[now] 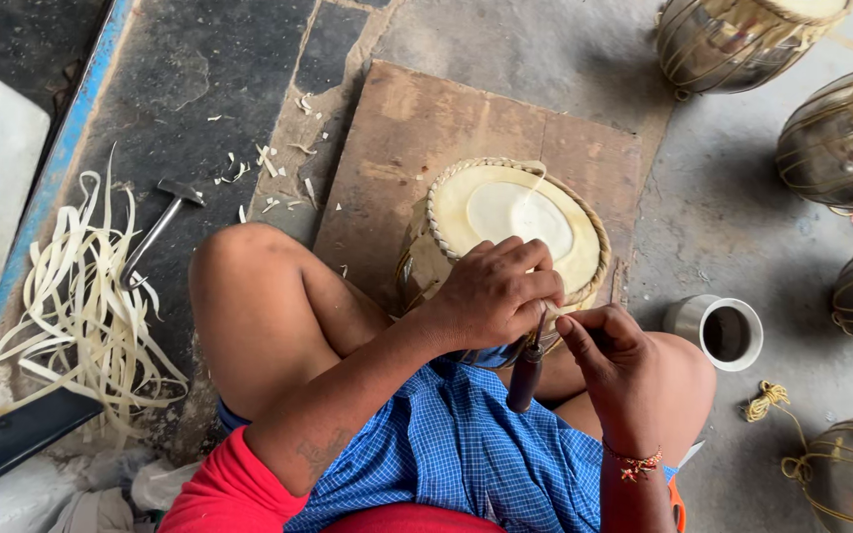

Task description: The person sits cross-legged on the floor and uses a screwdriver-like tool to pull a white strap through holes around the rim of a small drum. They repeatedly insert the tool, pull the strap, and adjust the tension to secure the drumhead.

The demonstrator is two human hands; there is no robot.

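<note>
The left hand lies closed over the near rim of the drum, pinching a strap; the right hand grips a dark-handled tool just under it. The drumhead looks fitted and its braid mostly laced (near edge hidden). Beyond lie cut strips, a hammer, finished drums

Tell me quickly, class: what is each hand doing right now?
Left hand: closed over the rim of the round cream-skinned drum.
Right hand: closed on the dark-handled pointed tool, tip at the drum's rim.
</note>
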